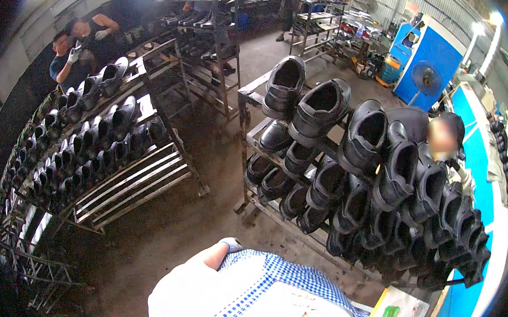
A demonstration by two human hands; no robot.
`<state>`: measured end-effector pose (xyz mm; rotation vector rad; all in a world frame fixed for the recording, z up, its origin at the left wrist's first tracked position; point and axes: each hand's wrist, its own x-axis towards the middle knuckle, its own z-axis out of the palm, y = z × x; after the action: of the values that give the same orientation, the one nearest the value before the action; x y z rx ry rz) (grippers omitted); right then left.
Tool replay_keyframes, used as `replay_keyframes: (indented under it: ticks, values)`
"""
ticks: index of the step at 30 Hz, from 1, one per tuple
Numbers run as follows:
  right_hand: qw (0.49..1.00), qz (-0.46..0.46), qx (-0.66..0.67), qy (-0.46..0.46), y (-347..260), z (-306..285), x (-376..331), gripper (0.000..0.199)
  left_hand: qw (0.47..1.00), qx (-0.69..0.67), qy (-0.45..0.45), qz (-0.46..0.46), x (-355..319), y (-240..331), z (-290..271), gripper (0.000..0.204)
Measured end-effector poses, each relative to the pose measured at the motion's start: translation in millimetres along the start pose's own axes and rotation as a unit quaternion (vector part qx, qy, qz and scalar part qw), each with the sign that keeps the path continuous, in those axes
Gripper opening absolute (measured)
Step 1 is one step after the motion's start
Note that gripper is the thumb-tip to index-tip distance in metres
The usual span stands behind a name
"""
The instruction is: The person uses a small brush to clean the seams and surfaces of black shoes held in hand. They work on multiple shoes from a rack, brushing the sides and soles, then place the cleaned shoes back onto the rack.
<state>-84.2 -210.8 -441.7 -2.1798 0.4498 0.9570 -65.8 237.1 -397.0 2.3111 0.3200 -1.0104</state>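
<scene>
No fingers of mine show, so I cannot tell how either hand is set. Only my blue checked sleeve (pixel 274 272) and white apron (pixel 187 298) fill the lower edge. Nearest me stands a metal shoe rack (pixel 249 100), black shoes (pixel 318 113) tipped along its upper rail and lower shelves. A second rack (pixel 126 188) holds shoes well apart, left.

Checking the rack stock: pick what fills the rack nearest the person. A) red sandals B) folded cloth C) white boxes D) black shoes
D: the metal rack carries rows of black shoes, openings up, on its slanted rails.
</scene>
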Motion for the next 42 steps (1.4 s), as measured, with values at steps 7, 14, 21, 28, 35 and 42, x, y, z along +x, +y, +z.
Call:
replay_keyframes:
  ticks: [7, 14, 21, 28, 35, 42]
  values:
    - [1.000, -0.012, -0.005, -0.027, 16, -5, 8, 0.044, 0.998, 0.031, -0.054, 0.002, -2, 11, 8, 0.046]
    - [0.997, -0.059, -0.018, -0.041, 71, 1, 20, 0.043, 0.991, 0.090, 0.033, 0.093, -2, 37, 3, 0.049]
    - [0.996, 0.029, -0.046, -0.068, 75, 7, -11, 0.042, 0.871, -0.483, 0.078, 0.051, 3, 40, -8, 0.042]
    - [0.998, -0.001, -0.032, -0.055, 98, 18, -16, 0.027, 0.770, -0.599, 0.208, 0.066, 10, 66, -69, 0.045]
    - [0.998, 0.054, 0.003, -0.014, 94, 35, -49, 0.035, 0.777, -0.461, 0.386, 0.186, 27, 84, -115, 0.044]
    - [0.997, 0.043, 0.065, 0.014, 95, 55, -61, 0.038, 0.811, 0.109, 0.507, 0.269, 15, 161, -163, 0.059]
